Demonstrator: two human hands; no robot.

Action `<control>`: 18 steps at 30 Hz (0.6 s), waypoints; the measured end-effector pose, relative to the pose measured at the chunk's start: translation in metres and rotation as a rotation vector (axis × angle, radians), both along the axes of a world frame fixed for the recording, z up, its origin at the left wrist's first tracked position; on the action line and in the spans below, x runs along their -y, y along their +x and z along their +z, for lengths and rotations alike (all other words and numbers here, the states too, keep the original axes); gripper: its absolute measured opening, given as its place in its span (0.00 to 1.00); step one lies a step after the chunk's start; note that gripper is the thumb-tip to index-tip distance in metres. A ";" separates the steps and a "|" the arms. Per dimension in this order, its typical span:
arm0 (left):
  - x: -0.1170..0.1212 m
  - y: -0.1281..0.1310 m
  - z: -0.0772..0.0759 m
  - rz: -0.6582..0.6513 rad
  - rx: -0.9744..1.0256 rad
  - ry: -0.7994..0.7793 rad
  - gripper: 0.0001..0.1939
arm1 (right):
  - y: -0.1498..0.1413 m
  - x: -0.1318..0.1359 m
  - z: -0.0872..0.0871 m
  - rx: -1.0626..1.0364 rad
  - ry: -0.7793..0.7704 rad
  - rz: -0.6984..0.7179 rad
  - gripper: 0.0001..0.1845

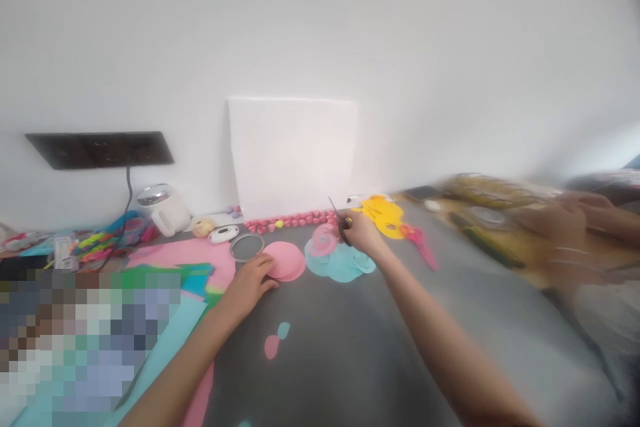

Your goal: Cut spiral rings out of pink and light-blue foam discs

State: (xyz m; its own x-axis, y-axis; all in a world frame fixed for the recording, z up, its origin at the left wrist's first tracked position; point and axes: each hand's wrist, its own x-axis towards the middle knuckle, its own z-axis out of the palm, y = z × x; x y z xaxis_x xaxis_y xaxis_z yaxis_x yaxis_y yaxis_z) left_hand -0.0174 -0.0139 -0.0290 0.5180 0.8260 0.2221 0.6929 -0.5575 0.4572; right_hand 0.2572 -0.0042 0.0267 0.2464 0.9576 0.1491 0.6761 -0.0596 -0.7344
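Note:
My left hand (254, 281) lies at the left edge of a small stack of pink paper circles (287, 260), fingertips on the paper and thumb held apart. Scissors with black handles (343, 227) are in my right hand (363, 232), their blades pointing up and to the left. Beneath that hand are overlapping light blue paper circles (343, 270), with a curled pink paper spiral (323, 241) on them. A metal ring (247, 247) sits just beyond my left hand. Two small scraps, a pink one (271, 347) and a blue one (284, 330), lie nearer me on the dark table.
A white board (295, 153) leans on the wall behind a row of small pink pieces (295, 220). Yellow paper shapes (383, 210) and pink scissors (423, 247) are at right. Colored paper sheets (190, 253) cover the left. Another person's hands (565, 220) are blurred at far right.

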 end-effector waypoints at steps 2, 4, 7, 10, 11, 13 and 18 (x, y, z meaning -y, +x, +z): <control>-0.002 0.000 0.000 -0.039 0.020 -0.017 0.08 | 0.007 0.000 -0.009 0.088 -0.007 -0.070 0.12; -0.004 0.001 0.001 -0.047 0.025 -0.016 0.08 | 0.009 0.000 -0.016 0.146 -0.005 -0.113 0.14; -0.005 0.001 0.004 -0.049 0.024 -0.014 0.10 | 0.003 0.002 -0.019 0.179 0.029 -0.108 0.18; -0.005 0.002 0.008 -0.046 0.036 -0.028 0.11 | -0.011 0.004 -0.016 0.148 0.096 0.004 0.18; -0.004 0.003 0.011 -0.043 0.039 -0.034 0.12 | -0.018 0.005 -0.015 0.131 0.115 0.060 0.16; -0.002 0.006 0.016 -0.036 0.038 -0.052 0.13 | -0.034 0.008 -0.016 0.096 0.143 0.179 0.14; 0.029 0.011 0.036 0.076 0.006 -0.128 0.12 | -0.072 0.015 -0.030 0.020 0.167 0.474 0.17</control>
